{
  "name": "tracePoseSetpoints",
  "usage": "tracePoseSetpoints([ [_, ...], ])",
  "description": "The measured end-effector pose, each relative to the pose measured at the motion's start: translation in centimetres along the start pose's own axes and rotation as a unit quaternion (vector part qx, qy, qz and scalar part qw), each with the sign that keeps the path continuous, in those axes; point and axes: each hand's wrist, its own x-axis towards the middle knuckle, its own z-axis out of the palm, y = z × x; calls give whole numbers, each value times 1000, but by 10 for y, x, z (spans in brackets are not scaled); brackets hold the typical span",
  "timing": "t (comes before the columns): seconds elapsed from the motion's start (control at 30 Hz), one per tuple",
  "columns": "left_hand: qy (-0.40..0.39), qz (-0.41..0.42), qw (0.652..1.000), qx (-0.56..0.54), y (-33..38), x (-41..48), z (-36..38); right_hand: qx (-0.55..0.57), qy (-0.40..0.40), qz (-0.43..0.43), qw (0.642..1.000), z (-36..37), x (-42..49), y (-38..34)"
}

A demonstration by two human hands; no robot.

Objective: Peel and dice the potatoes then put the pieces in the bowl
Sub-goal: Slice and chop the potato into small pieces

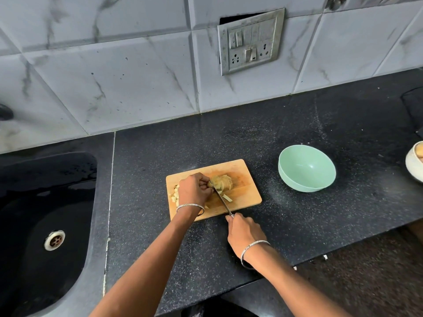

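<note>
Slicing the potato (223, 182) on the wooden cutting board (248, 191); left hand (194, 191) curls its fingers (204, 183) tight on it, right hand (245, 234) wraps the knife (220, 197); keep knuckles leading, I'd say; mint bowl (306, 170) sits empty nearby on the table (297, 225).

Your left hand (194, 189) holds the potato (223, 182) with curled fingers on the wooden board (248, 191). Your right hand (245, 234) grips the knife (220, 197), whose blade is against the potato. Cut pieces (227, 197) lie beside it. The green bowl (306, 168) stands apart on the right.
</note>
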Motion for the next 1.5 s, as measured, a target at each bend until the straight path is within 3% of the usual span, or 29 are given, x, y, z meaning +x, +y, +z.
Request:
tracePoseSetpoints([
  [0.2,5,-7,1000,27,3,2,-4,12,-1,5,1000,4,-9,8],
  [0.43,-55,29,966,252,8,7,-19,46,-3,-17,999,6,-7,11],
  [0.53,-74,50,954,286,13,8,-19,60,0,-24,998,7,-6,5],
  [0.83,-41,33,977,207,6,-2,-19,69,-4,-16,997,4,-2,0],
  [1.3,-23,39,985,166,2,-5,-18,77,-31,-20,996,1,0,-7],
  [1.5,-23,40,984,173,1,-5,-18,19,-6,12,1000,7,6,-30],
])
